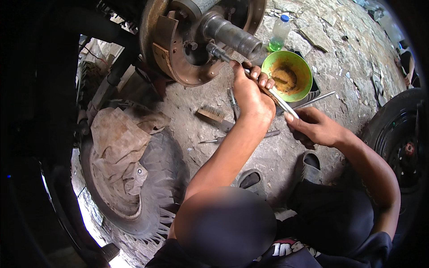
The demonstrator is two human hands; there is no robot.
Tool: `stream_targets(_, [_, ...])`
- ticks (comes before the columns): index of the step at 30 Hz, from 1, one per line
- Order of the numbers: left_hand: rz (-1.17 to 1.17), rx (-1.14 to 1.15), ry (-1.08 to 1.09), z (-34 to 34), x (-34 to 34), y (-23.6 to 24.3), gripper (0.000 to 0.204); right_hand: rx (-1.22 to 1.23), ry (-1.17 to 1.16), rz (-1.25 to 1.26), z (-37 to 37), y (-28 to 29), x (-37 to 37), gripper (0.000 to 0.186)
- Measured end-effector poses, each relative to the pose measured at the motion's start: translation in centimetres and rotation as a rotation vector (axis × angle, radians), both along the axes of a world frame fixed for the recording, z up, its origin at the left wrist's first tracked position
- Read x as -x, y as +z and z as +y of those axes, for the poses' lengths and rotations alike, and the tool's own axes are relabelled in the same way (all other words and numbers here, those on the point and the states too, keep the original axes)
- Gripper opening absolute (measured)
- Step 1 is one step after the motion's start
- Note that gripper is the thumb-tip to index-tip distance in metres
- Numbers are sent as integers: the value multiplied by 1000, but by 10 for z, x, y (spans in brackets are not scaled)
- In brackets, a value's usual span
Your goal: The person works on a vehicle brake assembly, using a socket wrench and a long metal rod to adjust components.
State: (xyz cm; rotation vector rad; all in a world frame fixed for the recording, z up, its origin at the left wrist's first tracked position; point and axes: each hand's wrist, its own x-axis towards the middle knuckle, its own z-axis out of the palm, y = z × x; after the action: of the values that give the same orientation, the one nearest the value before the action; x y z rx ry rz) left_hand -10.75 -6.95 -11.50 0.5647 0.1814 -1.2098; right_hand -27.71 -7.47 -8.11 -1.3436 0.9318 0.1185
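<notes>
Just below the spindle point(230, 35), right by the rusty plate point(185, 71): socket point(216, 51) of the bar point(279, 100). Impossible to tell whether fully seated, with the mating face hidden from this angle. Long axis on a diagonal, from upper left at the plate to lower right at the right hand point(319, 127), roughly along the spindle's direction but steeper in the view. Nearer to the socket: the left hand point(254, 98), just behind it, with fingers point(262, 79) wrapped over the bar and closed on it. At the far end: the right hand, with fingers point(309, 113) closed around the tip, thumb toward the left hand. Between the two grips, a bare stretch of bar. From both sets of fingers, socket up and to the left; from the right, well apart, so by my read the longer lever arm on that side. Past the bare stretch in the view, a green bowl point(301, 67), just beside the bar; too little depth to call the clearance. Beyond the bowl, a bottle point(279, 35). Left of the left wrist, on the ground, a brush point(212, 114), apart from the bar.
</notes>
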Motion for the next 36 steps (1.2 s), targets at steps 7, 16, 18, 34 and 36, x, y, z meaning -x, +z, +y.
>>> stream_targets(7, [61,177,-136,1,-14,-12,57,-843,-214,-474,9,-41,5,50])
stream_targets(16, [-16,40,-60,1,-8,-1,46,-249,-173,-101,10,6,-4,36])
stream_targets(18, [-29,-6,-33,1,-8,7,42,311,-72,-54,10,2,-7,29])
stream_targets(34, [-6,426,-194,-3,-20,-35,53,-184,-69,-357,1,-25,6,29])
stream_targets(36, [-245,34,-93,-1,-5,-13,51,772,52,-322,4,-43,8,26])
